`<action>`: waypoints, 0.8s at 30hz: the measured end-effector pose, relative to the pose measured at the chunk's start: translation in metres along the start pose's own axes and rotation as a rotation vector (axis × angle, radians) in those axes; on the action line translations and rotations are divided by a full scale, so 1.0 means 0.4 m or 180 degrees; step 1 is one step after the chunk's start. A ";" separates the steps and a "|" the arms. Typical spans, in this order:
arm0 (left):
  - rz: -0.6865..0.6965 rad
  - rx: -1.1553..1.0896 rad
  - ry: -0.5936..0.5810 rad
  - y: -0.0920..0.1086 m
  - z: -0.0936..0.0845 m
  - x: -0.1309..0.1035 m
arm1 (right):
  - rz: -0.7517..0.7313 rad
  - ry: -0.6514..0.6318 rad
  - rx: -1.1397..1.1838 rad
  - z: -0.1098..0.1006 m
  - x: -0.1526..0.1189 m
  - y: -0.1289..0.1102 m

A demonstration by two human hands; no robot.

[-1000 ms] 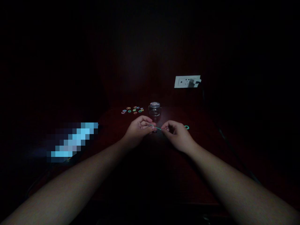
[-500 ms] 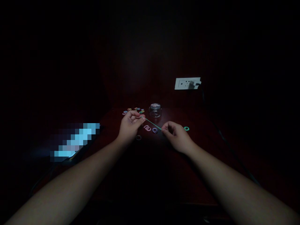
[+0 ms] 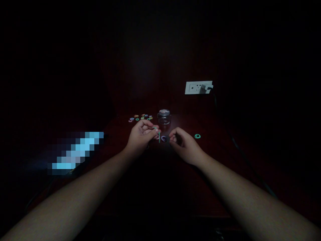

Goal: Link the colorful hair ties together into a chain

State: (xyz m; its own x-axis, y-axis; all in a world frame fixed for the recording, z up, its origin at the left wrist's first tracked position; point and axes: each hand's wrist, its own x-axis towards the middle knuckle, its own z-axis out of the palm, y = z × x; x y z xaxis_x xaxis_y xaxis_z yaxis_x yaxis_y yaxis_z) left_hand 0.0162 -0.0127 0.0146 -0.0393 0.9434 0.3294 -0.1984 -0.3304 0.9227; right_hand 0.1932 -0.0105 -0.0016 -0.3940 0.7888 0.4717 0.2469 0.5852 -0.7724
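My left hand (image 3: 141, 136) pinches a green elastic band (image 3: 159, 136), which hangs down slack from its fingertips. Just to the right, my right hand (image 3: 184, 144) has its fingers curled with a gap between thumb and fingertips, and nothing shows in it. Between the hands a purple band (image 3: 164, 138) lies on the dark red table (image 3: 200, 187), with a pink band partly hidden behind the left fingers. A green ring-shaped band (image 3: 197, 136) lies right of my right hand. Behind the hands stands a clear lidded jar (image 3: 164, 117).
Several coloured bands (image 3: 137, 119) are scattered at the back left of the table. A device with a lit, pixelated screen (image 3: 79, 150) is at the left. On the back wall is a white socket (image 3: 193, 88) with a plug; a cable runs along the right.
The green band was stretched between both hands; now my right hand has let it go and it hangs from my left. The view has shifted slightly.
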 end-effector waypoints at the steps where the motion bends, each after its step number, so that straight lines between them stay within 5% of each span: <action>1: -0.0041 -0.0003 -0.0050 -0.002 0.002 -0.002 | -0.0076 -0.0010 0.0071 0.001 -0.002 -0.001; 13: -0.0402 0.0039 -0.0346 -0.001 0.015 -0.016 | -0.0803 -0.0136 -0.0035 -0.009 -0.005 -0.022; 24: -0.0500 -0.0014 -0.0373 -0.013 0.017 -0.015 | -0.0711 -0.0172 -0.0203 -0.002 -0.008 -0.026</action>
State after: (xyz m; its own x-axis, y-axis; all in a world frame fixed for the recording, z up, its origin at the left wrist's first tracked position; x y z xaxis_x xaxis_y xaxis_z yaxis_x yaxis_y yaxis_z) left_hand 0.0241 -0.0170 0.0091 0.1066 0.9734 0.2027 -0.1974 -0.1791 0.9638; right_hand 0.1926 -0.0188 0.0052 -0.4916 0.6281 0.6031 0.2030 0.7562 -0.6221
